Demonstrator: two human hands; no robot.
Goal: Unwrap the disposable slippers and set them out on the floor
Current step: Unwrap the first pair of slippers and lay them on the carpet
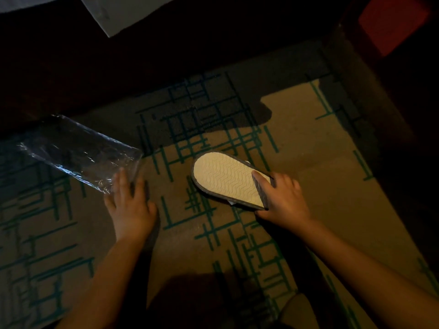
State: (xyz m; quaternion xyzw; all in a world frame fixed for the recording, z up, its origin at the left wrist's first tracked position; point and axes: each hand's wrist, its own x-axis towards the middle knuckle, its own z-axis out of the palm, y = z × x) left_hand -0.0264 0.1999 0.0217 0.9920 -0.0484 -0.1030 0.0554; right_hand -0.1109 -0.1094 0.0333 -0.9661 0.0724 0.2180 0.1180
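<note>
A pair of disposable slippers (223,178) lies stacked on the carpet at centre, pale wavy-patterned sole facing up, with a dark trim around the edge. My right hand (280,197) grips their heel end, thumb underneath and fingers on the sole. To the left, a clear plastic wrapper (78,150) lies on the floor, empty as far as I can tell. My left hand (130,203) rests with fingers spread on the wrapper's near end, pressing it to the carpet.
The floor is a tan carpet (308,186) with dark green line patterns. Dark furniture (118,72) runs along the far side, with a white sheet corner (123,13) above it. A red object (392,27) sits at top right. The scene is dim.
</note>
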